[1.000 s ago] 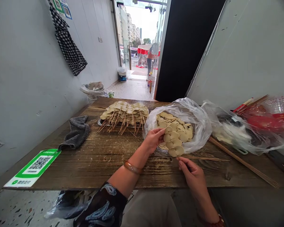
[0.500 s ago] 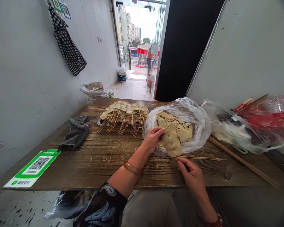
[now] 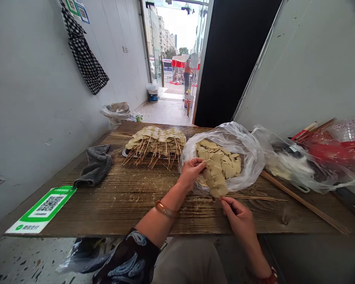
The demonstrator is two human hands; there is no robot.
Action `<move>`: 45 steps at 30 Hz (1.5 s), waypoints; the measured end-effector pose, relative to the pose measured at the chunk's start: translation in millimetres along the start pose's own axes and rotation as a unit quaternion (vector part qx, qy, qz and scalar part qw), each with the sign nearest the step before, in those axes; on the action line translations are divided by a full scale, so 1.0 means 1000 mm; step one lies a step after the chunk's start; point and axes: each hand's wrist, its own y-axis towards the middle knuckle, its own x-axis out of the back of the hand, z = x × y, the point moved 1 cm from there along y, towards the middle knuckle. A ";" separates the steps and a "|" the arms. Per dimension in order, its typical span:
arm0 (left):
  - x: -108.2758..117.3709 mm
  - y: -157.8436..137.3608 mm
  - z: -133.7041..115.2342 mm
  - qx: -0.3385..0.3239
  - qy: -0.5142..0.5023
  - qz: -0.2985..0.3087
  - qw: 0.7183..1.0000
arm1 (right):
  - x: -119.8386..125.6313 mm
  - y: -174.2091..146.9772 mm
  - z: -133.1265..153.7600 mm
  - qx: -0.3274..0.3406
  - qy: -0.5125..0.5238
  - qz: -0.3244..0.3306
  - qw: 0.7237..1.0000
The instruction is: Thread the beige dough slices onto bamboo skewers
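Observation:
Between my hands is a skewer of slices (image 3: 216, 179), with several thin, round, pale yellow pieces overlapping in a row; they look like potato. My left hand (image 3: 193, 169) pinches the far end of the row, over the edge of the plastic bag. My right hand (image 3: 239, 215) grips the bare stick just below the nearest slice, thumb against the fingers. Behind the held skewer, loose slices (image 3: 229, 159) fill the open clear plastic bag (image 3: 251, 157). Left of the bag, finished skewers (image 3: 155, 140) lie stacked on a metal tray (image 3: 126, 153), sticks toward me.
Bare skewers (image 3: 307, 203) lie on the wooden table (image 3: 130, 209) at the right, with a few thin sticks (image 3: 257, 197) beside my right hand. Plastic bags (image 3: 307, 165) crowd the right end. A grey cloth (image 3: 96, 165) and a green QR-code card (image 3: 43, 209) lie left.
Almost nothing differs. Both hands keep the same hold on the skewer, and the whole view has shifted very slightly.

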 end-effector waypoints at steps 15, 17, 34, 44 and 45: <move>0.017 0.010 -0.013 -0.034 -0.041 -0.075 0.996 | 0.003 -0.005 0.007 0.038 -0.021 0.023 0.999; 0.020 0.012 -0.014 -0.037 -0.044 -0.082 0.995 | 0.003 -0.005 0.006 0.042 -0.021 0.027 0.999; 0.019 0.012 -0.015 -0.055 -0.012 -0.033 0.998 | 0.001 -0.006 0.005 0.063 -0.035 0.011 0.997; 0.020 0.014 -0.013 -0.078 -0.017 -0.046 0.996 | 0.001 -0.005 0.007 0.071 -0.041 0.009 0.997; 0.019 0.014 -0.013 -0.080 -0.017 -0.046 0.996 | 0.001 -0.005 0.007 0.071 -0.041 0.008 0.997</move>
